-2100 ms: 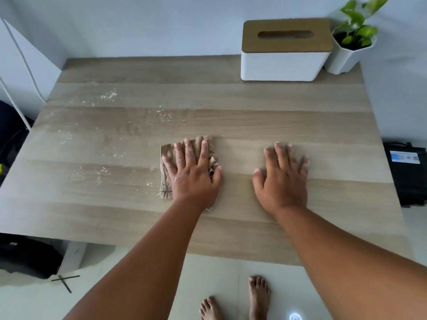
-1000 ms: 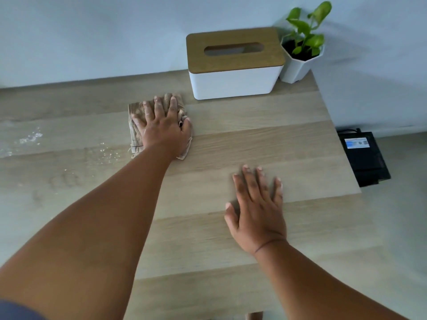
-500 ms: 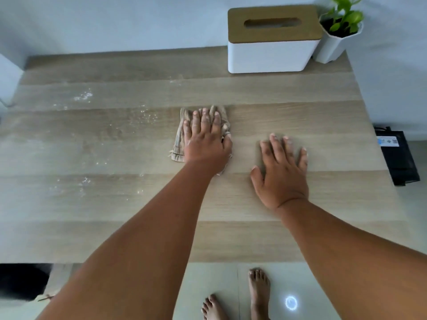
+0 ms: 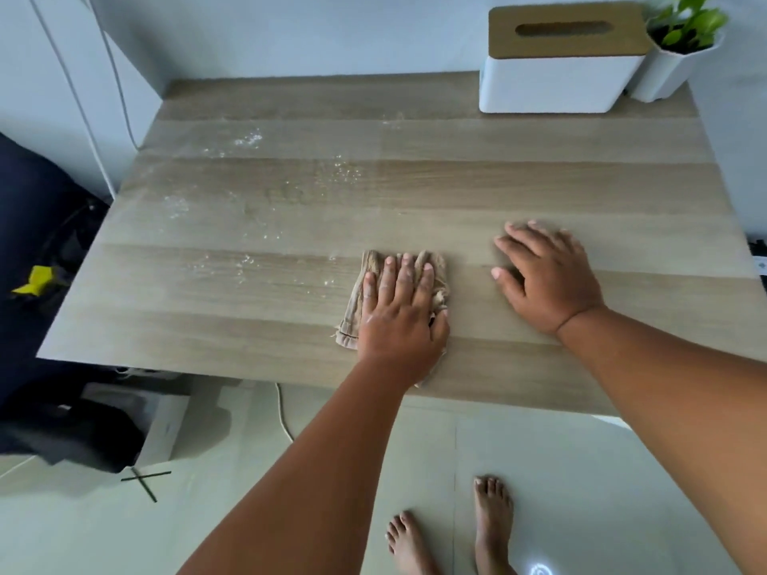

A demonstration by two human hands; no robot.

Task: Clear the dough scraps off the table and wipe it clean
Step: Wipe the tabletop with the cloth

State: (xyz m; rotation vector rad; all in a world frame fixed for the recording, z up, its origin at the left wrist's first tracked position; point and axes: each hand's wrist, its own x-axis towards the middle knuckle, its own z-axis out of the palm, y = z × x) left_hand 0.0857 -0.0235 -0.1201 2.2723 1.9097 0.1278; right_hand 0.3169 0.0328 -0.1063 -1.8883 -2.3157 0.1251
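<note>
My left hand lies flat on a folded tan cloth, pressing it onto the wooden table near the front edge. My right hand rests flat on the bare tabletop to the right of the cloth, fingers spread, holding nothing. White flour dust and small dough specks are scattered over the table's left half, with more specks near the middle.
A white tissue box with a wooden lid and a white potted plant stand at the back right corner. The table's left edge borders dark bags on the floor. My bare feet stand below the front edge.
My left hand has dragged the cloth from the table's middle back toward the front edge. The right hand stays flat on the table to the cloth's right.
</note>
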